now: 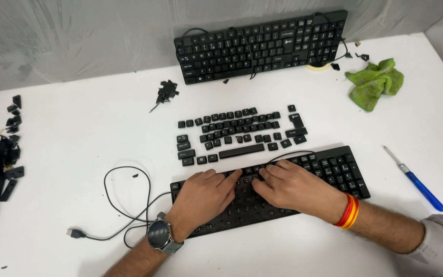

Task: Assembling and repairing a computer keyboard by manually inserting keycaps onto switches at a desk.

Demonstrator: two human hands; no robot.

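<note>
Pressing down side by side, the left hand [203, 195] and right hand [290, 187] lie flat on the black, mostly keyless plastic keyboard [344, 169] near the white table [78, 133] edge, fingers spread and gripping nothing, tips perhaps touching a key. Loose black keycaps [239, 134] sit in rows just beyond. A blue-handled screwdriver [416, 180] lies to the right.

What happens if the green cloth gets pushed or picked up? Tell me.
The green cloth lies crumpled in soft folds, so it would probably sag limp when lifted. It looks light and thin, so a push would likely bunch it up rather than slide it whole. Nothing round or rigid shows, so it should not roll or break.
</note>
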